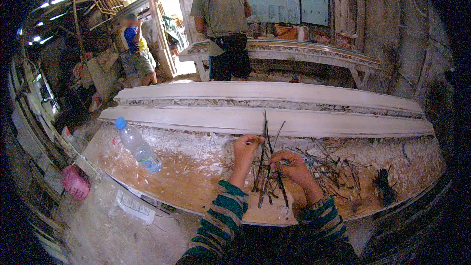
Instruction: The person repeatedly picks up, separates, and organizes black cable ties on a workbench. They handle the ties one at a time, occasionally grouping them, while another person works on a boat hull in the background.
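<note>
My left hand (245, 156) has its fingers pinched together at the upper part of several thin dark sticks, which look like twigs or stiff wires. Whether it grips one of these sticks is too small to make out. My right hand (293, 168), lower and to the right, is closed around the thin dark sticks (263, 182), some of which stand nearly upright between my hands. Beside and behind the right hand spreads a loose tangle of similar thin dark strands (343, 172) on the worktable (196, 186). A dark clump, perhaps a glove (386, 186), lies at the right.
A clear plastic bottle with a blue cap (139, 145) lies at the left of the table. Two long white strips (196, 119) stretch across its far side. Behind stands a person (223, 14) at another bench (304, 55); a second person (140, 49) is at far left. A pink bag (75, 182) sits low left.
</note>
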`<control>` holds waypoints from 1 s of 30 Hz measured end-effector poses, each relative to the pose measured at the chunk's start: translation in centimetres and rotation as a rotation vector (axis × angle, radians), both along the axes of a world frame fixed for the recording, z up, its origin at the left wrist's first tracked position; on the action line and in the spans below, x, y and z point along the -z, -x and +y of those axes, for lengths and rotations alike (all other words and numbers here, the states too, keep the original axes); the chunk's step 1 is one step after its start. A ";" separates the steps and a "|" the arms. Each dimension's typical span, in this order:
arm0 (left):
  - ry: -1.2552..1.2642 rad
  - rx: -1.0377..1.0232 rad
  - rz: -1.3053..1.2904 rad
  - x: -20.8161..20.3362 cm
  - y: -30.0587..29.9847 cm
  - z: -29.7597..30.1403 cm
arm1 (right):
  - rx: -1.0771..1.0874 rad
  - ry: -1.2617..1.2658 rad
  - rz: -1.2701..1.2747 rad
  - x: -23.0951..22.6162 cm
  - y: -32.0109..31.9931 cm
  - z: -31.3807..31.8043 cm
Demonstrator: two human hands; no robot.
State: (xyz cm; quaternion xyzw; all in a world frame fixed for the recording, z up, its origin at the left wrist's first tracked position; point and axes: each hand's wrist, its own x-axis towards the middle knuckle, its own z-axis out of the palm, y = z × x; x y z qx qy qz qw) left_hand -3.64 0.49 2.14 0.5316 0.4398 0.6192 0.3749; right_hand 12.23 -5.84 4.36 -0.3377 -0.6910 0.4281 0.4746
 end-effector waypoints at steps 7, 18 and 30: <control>-0.002 0.227 0.158 -0.2 -0.3 -0.2 | 0.248 0.100 0.119 0.4 -0.6 0.4; -0.040 0.862 0.415 -0.9 -2.4 -2.8 | 0.609 -0.189 -0.053 4.0 -2.4 3.4; 0.035 0.909 0.184 0.4 -2.6 -1.9 | 0.825 -0.338 -0.048 2.5 -1.6 3.0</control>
